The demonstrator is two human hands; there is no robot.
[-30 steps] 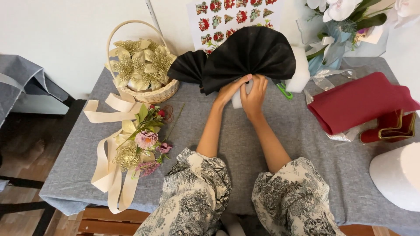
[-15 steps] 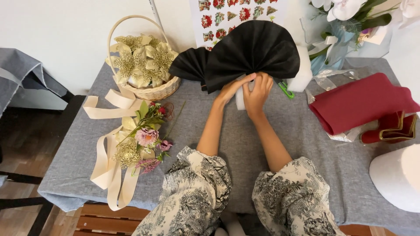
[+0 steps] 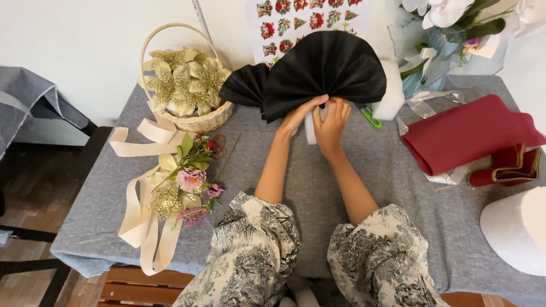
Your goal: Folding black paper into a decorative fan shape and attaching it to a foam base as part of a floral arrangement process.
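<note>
While both hands (image 3: 318,116) are pinching the black paper fan (image 3: 324,71) at its gathered base, you're keeping the pleats spread above the table (image 3: 284,170).

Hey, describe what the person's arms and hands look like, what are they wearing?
Both forearms are bare. Loose sleeves of pale cloth printed with a dark grey leafy pattern are pushed up near the elbows. The left hand and right hand show no gloves; I can't make out any rings or a watch.

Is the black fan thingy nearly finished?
Done: the black paper fan is pleated and spread open. In hand: the left hand and right hand pinch its base against a white roll. Left: the cream ribbon and flower sprig lie untouched.
</note>
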